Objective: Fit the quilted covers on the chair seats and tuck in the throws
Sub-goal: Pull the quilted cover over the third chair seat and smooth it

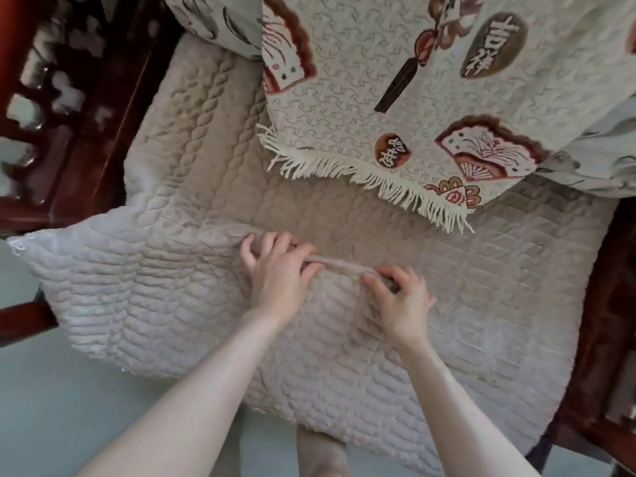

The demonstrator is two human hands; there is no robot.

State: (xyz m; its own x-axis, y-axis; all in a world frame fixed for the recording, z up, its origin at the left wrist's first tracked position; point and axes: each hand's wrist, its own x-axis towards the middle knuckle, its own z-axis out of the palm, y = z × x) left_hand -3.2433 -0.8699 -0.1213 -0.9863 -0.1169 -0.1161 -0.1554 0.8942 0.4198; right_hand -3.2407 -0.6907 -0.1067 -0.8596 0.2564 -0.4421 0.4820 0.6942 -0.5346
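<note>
Your left hand [278, 270] and right hand [401, 301] both pinch one fold of the beige quilted fabric cover [148, 290]; pull evenly to flatten it.

Soft, even daylight, fairly bright, with faint shadows under the throw's fringe [371, 182]. Glare gleams on the carved dark wood [51, 98] at far left, which is blurred. Wide-angle distortion bends the edges; the centre stays reasonably sharp.
</note>
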